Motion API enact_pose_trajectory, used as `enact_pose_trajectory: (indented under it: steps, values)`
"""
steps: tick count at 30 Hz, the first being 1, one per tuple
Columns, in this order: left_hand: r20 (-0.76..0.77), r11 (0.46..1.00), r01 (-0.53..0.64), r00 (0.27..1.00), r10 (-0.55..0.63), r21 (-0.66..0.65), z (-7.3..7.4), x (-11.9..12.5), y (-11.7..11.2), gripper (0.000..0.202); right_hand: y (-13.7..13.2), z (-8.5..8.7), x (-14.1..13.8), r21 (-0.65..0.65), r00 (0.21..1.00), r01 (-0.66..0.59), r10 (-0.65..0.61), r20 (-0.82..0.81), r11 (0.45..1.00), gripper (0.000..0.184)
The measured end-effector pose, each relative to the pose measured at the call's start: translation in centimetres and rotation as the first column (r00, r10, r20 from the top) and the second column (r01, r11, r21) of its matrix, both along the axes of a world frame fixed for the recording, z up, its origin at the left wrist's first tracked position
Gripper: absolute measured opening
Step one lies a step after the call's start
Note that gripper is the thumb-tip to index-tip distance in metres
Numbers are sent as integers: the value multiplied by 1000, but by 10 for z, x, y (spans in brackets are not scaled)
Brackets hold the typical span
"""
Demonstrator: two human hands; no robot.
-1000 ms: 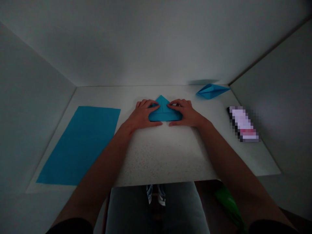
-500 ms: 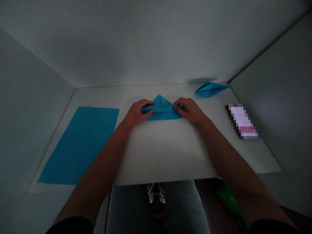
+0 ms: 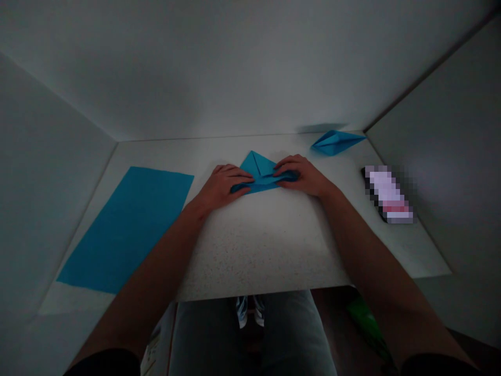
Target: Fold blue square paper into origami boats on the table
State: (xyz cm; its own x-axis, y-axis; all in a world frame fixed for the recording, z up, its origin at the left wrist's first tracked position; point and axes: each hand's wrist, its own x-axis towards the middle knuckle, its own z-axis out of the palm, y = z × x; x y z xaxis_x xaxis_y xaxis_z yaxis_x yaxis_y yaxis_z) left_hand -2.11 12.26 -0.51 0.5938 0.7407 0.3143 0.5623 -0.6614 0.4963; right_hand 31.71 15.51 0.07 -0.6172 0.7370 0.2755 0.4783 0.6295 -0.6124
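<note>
The left hand (image 3: 222, 187) and right hand (image 3: 302, 175) pinch the ends of a folded blue origami paper (image 3: 256, 166), and their fingers (image 3: 238, 175) hide its middle. Right of the right hand lies a blurred object (image 3: 387, 194); I cannot name it.

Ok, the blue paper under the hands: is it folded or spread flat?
Folded: the blue paper shows a triangular peak and creases, under the left hand and right hand.

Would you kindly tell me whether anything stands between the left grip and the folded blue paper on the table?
Nothing visible does: the left grip rests directly on the folded blue paper, touching its left part.
</note>
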Motion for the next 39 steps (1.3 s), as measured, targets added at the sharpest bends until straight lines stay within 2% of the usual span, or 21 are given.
enact_pose_trajectory:
  steps: [2,4,8,12,15,18,20,24,27,30,35,39]
  values:
    - [8,1000,22,1000,-22,9,-2,-1,0,23,0,1,1,-36,1000,-10,9,-28,999,23]
    - [49,1000,-12,999,12,4,-4,-3,1,23,-1,0,0,-74,996,73,-76,-47,995,24]
    - [130,974,-222,965,226,-45,-7,-8,4,27,-3,-6,-3,-129,961,256,-267,-69,958,30]
    - [151,953,-301,941,303,-34,-9,-9,4,32,0,-12,-5,-25,952,303,-303,-40,953,38]
    - [127,949,-309,945,300,60,-9,-8,4,26,4,-16,-3,71,936,350,-351,-10,934,40]
    - [53,953,-269,963,264,137,-8,-7,3,22,4,-19,-1,126,902,428,-432,9,895,35]
    - [-13,961,-231,972,236,151,-5,-5,1,28,3,-21,-1,157,875,475,-484,18,866,33]
    - [-86,976,-183,977,194,118,0,-1,-5,36,1,-22,-2,186,842,521,-537,48,833,41]
    - [-84,977,-189,977,197,99,2,2,-9,30,2,-19,-3,145,848,511,-524,79,848,38]
    - [-99,967,-241,964,249,80,2,4,-11,31,2,-16,-4,54,872,488,-490,17,871,34]
    - [-153,930,-364,918,366,40,3,5,-13,51,1,-14,-10,-156,840,461,-486,-242,874,42]
    - [-107,905,-424,901,420,-19,1,4,-10,69,5,-16,-14,-270,769,329,-423,-480,905,54]
